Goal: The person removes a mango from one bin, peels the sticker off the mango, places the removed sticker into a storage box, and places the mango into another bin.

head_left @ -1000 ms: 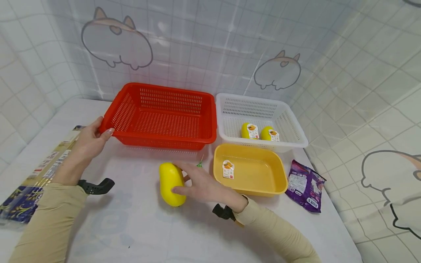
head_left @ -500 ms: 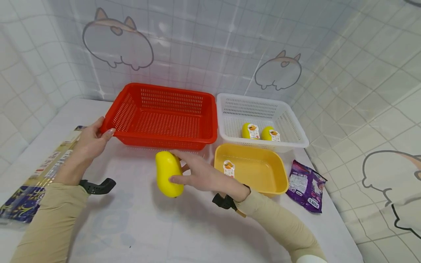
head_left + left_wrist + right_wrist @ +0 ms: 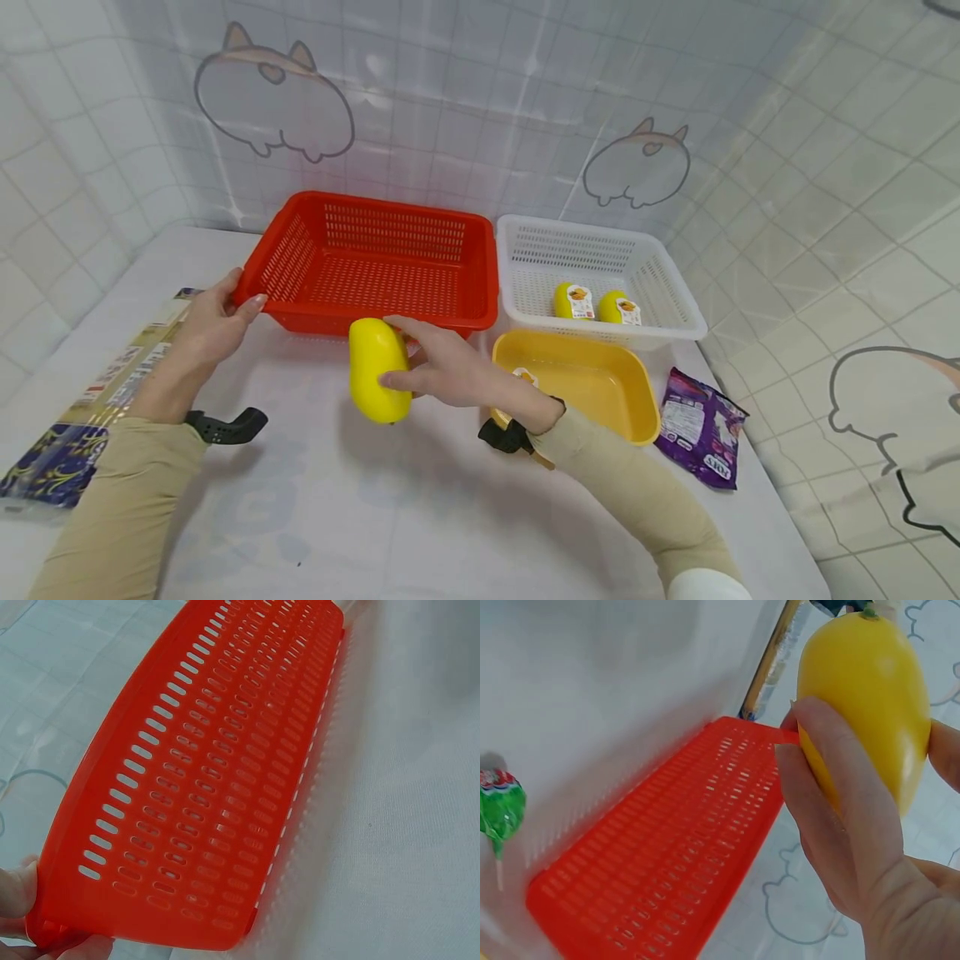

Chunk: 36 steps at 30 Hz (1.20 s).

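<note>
My right hand holds a smooth yellow mango from its right side, thumb on the near face. In the head view the mango hangs above the table, its top overlapping the front wall of the red slotted basket. The right wrist view shows fingers wrapped along the mango, with a small green stem spot at one end. My left hand grips the red basket's front left corner, thumb over the rim. That pinch also shows at the lower left of the left wrist view.
Right of the red basket stands a white slotted basket with two stickered mangoes. Before it sits a yellow tub bearing a mango sticker. A purple snack bag, a flat gold-and-blue package and a green-wrapped lollipop lie around.
The right hand has lifted the mango from near the table and carried it up and slightly left toward the red basket. The left hand keeps its grip on the corner.
</note>
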Each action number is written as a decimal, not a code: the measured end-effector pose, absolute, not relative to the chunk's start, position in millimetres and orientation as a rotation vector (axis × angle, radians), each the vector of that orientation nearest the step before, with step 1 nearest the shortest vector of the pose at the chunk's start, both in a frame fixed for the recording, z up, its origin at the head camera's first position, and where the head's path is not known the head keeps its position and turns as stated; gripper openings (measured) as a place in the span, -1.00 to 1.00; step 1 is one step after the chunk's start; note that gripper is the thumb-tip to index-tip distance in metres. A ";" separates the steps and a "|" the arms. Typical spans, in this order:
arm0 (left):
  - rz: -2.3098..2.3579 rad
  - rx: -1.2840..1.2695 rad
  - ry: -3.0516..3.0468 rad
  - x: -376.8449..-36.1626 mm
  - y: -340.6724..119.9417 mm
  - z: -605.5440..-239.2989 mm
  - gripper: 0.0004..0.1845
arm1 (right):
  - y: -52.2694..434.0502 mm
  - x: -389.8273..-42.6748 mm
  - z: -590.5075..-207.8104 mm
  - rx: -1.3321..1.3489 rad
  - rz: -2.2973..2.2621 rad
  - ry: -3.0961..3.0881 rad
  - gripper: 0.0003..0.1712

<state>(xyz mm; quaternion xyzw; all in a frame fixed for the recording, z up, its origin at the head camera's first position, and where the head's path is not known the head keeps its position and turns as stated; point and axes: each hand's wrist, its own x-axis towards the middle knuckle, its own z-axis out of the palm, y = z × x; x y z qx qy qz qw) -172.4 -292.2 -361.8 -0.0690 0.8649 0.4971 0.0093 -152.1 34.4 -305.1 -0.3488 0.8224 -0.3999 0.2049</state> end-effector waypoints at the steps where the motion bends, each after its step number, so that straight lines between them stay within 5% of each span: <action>1: 1.552 -0.214 2.702 -172.3 -292.0 -361.6 -0.20 | 33.5 -153.6 -304.1 -0.955 -1.121 2.288 -0.16; 36: 1.541 -0.199 2.721 -172.0 -292.3 -362.1 -0.21 | 3.7 -200.6 -279.7 -0.796 -1.144 2.259 -0.17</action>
